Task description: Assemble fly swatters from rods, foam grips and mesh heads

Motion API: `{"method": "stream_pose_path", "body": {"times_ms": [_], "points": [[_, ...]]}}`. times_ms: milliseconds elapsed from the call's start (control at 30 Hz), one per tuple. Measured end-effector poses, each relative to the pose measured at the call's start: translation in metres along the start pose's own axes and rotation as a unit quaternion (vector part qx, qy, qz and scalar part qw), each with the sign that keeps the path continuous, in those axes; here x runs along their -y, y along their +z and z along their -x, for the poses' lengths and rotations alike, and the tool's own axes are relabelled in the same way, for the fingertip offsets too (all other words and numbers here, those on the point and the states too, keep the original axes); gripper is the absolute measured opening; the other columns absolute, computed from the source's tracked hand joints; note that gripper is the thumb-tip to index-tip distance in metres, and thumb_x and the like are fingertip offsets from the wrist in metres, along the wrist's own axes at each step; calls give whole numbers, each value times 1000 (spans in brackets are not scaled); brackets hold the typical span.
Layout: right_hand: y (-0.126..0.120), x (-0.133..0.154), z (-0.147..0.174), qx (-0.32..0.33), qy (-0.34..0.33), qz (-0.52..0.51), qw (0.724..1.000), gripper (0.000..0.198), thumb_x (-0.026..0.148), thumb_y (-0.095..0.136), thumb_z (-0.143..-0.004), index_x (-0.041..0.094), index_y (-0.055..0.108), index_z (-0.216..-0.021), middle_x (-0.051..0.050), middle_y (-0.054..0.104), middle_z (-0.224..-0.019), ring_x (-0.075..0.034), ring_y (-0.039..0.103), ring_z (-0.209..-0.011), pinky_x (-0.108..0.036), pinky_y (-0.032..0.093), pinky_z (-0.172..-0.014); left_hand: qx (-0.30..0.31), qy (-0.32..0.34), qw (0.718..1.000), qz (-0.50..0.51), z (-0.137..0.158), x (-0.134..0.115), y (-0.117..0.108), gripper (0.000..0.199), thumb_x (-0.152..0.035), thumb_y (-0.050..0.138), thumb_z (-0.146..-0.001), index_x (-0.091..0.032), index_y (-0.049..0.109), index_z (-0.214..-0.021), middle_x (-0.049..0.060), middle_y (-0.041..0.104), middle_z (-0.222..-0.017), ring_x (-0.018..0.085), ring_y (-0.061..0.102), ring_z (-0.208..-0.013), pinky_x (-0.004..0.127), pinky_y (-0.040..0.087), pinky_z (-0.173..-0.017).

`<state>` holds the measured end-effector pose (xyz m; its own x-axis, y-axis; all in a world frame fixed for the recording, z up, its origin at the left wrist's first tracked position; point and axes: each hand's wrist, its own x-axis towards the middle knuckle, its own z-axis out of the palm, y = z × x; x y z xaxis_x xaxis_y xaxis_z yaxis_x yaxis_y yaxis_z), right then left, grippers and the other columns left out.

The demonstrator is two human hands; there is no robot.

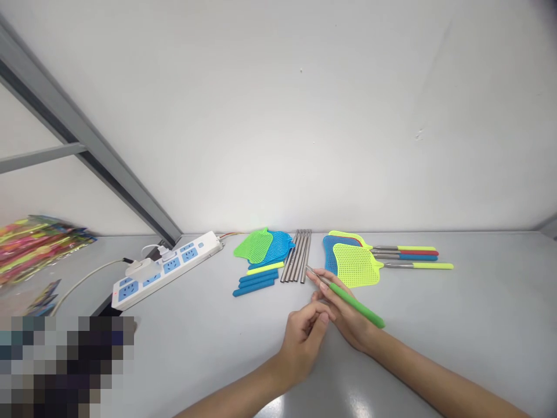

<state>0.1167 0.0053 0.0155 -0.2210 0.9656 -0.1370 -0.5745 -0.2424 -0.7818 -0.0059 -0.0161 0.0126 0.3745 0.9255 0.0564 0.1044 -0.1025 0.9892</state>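
Observation:
My right hand (346, 313) holds a metal rod with a green grip sleeve (354, 305), its bare tip pointing toward the row of steel rods (296, 255). My left hand (304, 339) rests just beside it with fingers curled, empty as far as I can see. Loose swatter heads, green (253, 245) and blue (278, 241), lie left of the rods. Blue grip sleeves (256, 281) and a yellow-green one lie below them. Finished swatters with yellow heads (354, 264) and coloured handles (409, 255) are stacked to the right.
A white power strip (167, 267) with plugs and cables lies at the left. Colourful packets (37, 244) sit at the far left edge. A grey metal frame bar (87, 145) slants down to the table. A white wall stands behind.

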Motion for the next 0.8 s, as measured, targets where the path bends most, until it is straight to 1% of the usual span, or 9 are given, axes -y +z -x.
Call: {"method": "stream_pose_path", "body": {"times_ms": [100,167,233,333,433,500,567,700,800], "points": [[0,-2,-1,-21,-23,-4,1000,22,30,56,-79,23,57,-100,-6,54,-116,-12,52,-76,-26,41,-63,-47,63,990,-120,-10,-7,-18,27,-31,37,-87,-15,56,-78,-1,51,-59,8,40,-47,21,33,-49],[-2,-4,-3,-27,-19,-9,999,21,31,56,-80,22,57,-99,-7,54,-116,-13,52,-74,-26,40,-61,-73,107,961,-246,-25,-10,-37,23,-27,38,-86,-16,57,-80,3,57,-70,12,49,-62,24,38,-62],[-4,-6,-4,-31,-12,-13,999,22,32,55,-80,22,57,-100,-9,54,-118,-14,52,-74,-27,39,-59,-99,134,923,-348,-40,-8,-60,22,-27,37,-86,-17,57,-86,5,59,-84,17,52,-81,30,39,-76],[-6,-7,-5,-30,-2,-14,999,22,32,53,-82,22,56,-101,-9,53,-120,-14,52,-74,-28,38,-60,-170,113,865,-459,-58,3,-92,28,-30,39,-85,-17,54,-105,11,54,-107,23,48,-103,36,34,-90],[-7,-7,-5,-27,8,-14,1000,21,31,52,-82,21,56,-101,-9,54,-120,-13,51,-74,-28,38,-61,-189,56,830,-522,-64,17,-113,38,-34,38,-85,-16,48,-117,14,49,-120,26,42,-114,41,31,-94],[-7,-6,-5,-25,11,-16,1000,21,31,52,-83,21,56,-101,-10,54,-119,-13,52,-74,-29,38,-61,-181,16,820,-543,-64,23,-120,42,-37,37,-86,-15,46,-121,16,47,-125,28,39,-118,45,29,-94],[-6,-5,-5,-25,13,-19,999,21,31,52,-83,20,55,-101,-10,54,-119,-13,52,-73,-29,38,-62,-176,13,815,-551,-63,25,-121,41,-37,35,-87,-16,46,-121,15,48,-126,28,40,-118,45,29,-93],[-6,-6,-4,-30,16,-23,999,21,30,53,-82,20,55,-101,-10,54,-119,-13,52,-73,-28,38,-62,-166,53,817,-550,-62,23,-121,35,-34,37,-87,-19,50,-116,10,58,-115,26,49,-108,42,32,-90],[-6,-7,-4,-30,18,-25,999,22,30,53,-82,20,55,-101,-10,54,-119,-13,52,-73,-28,38,-62,-157,89,825,-535,-62,23,-122,32,-32,38,-87,-18,55,-109,9,61,-110,24,53,-103,38,38,-87]]}}
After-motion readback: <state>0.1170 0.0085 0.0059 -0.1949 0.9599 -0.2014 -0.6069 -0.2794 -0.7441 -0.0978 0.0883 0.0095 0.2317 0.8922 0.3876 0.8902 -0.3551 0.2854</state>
